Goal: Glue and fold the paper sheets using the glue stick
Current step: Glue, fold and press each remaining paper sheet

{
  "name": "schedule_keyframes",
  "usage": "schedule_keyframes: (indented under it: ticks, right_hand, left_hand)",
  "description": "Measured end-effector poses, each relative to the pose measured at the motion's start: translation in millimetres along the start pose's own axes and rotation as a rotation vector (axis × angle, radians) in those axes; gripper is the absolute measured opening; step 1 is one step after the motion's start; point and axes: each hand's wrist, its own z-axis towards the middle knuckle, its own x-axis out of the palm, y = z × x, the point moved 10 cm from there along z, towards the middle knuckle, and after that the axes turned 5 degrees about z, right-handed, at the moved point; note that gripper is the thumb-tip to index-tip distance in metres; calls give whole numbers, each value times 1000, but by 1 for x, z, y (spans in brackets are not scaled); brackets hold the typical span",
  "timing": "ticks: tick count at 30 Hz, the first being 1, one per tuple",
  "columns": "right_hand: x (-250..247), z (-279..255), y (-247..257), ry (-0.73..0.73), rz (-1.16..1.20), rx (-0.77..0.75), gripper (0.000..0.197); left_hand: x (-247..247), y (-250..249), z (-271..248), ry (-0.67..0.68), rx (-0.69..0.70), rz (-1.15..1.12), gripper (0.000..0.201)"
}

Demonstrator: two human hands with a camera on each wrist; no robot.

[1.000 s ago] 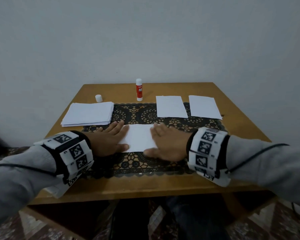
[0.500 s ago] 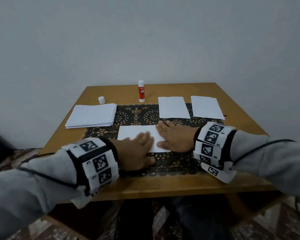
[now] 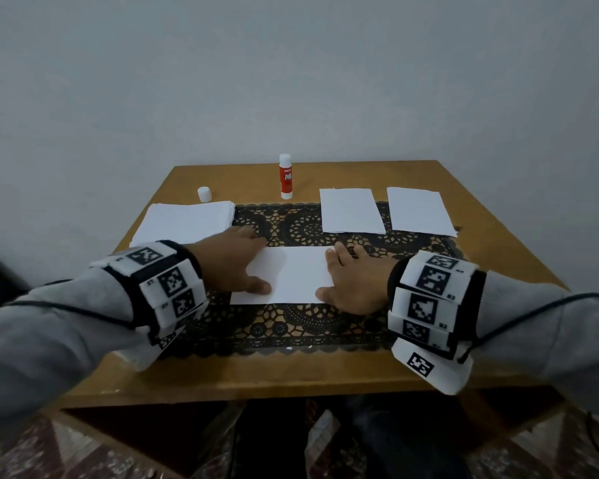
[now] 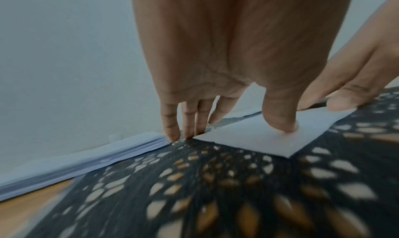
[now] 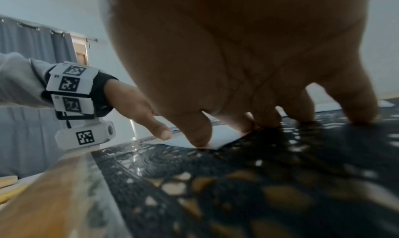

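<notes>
A folded white paper sheet (image 3: 296,274) lies on the black lace mat (image 3: 301,326) in the middle of the table. My left hand (image 3: 236,264) lies flat on the sheet's left end, its thumb (image 4: 282,120) pressing the paper (image 4: 257,137). At the sheet's right end my right hand (image 3: 350,281) rests with straight fingers, its thumb (image 5: 194,134) on the paper's near corner. The red glue stick (image 3: 286,177) stands upright at the back of the table, and its white cap (image 3: 204,194) sits to the left of it.
A stack of white sheets (image 3: 184,223) lies at the back left. Two folded sheets (image 3: 350,210) (image 3: 419,211) lie at the back right. The wooden table's front edge (image 3: 291,378) is close to my wrists. A grey wall stands behind the table.
My left hand slid right across the sheet, then back to its left end. My right hand stayed at the right end and shifted slightly. The sheet stayed flat.
</notes>
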Motion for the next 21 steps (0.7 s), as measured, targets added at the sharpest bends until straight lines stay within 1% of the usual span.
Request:
schedule_keyframes:
  ticks: [6,12,15,17,21]
  right_hand:
    - [-1,-3,2,2,10,28,74]
    - [-2,-1,2,8,24,28,75]
    - [-6,-1,1,-22,11,-9,78]
    - [-10,-3,1,-53,0,-32,78]
    - [-18,-7,1,-117,5,-60,69]
  left_hand:
    - [-2,14,11,29,-63,-97,86]
    - [0,18,18,59,-63,-152,81]
    - [-2,19,21,51,-62,-120,81]
    - [-1,18,23,57,-52,-123,77]
    - [0,16,24,61,-24,-153,72]
